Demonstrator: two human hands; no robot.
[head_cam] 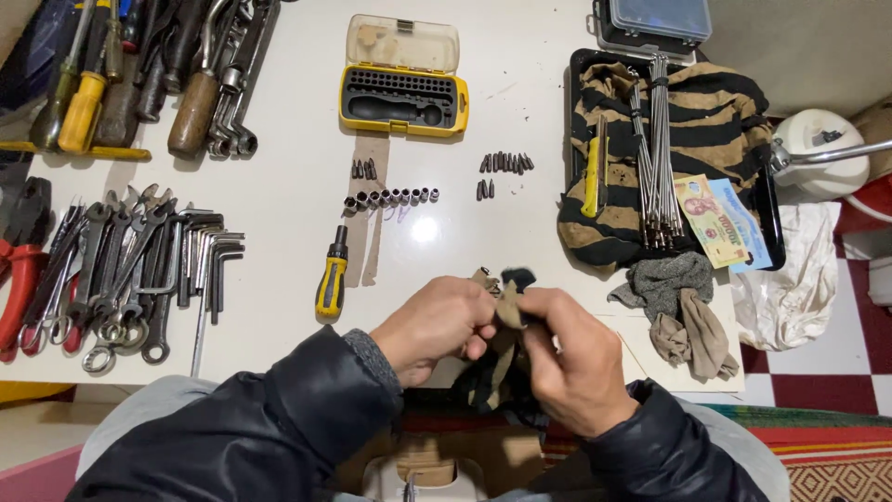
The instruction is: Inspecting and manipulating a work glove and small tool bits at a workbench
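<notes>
Both hands meet at the near edge of the white bench, just above the person's lap. The left hand and the right hand are each closed on the same striped cloth, a tan and black rag pinched between thumbs and fingers; its lower part hangs down between the wrists. Whether anything is wrapped inside the cloth cannot be told. Both arms are in dark jacket sleeves.

Just left of the left hand lies a yellow-and-black bit driver, pointing away from the person. Beyond it a row of small sockets lies in a line, with one cluster of screwdriver bits to the rear left and another cluster of bits to the rear right. A yellow bit case stands open behind them, its clear lid raised.

On the left of the bench: combination spanners, hex keys, red-handled pliers, and at the rear, screwdrivers and wooden-handled tools.

On the right, a black tray carries a second striped cloth, a bundle of thin metal rods, a yellow-handled tool and banknotes. Grey and brown rags lie just in front of the tray, well apart from the right hand.
</notes>
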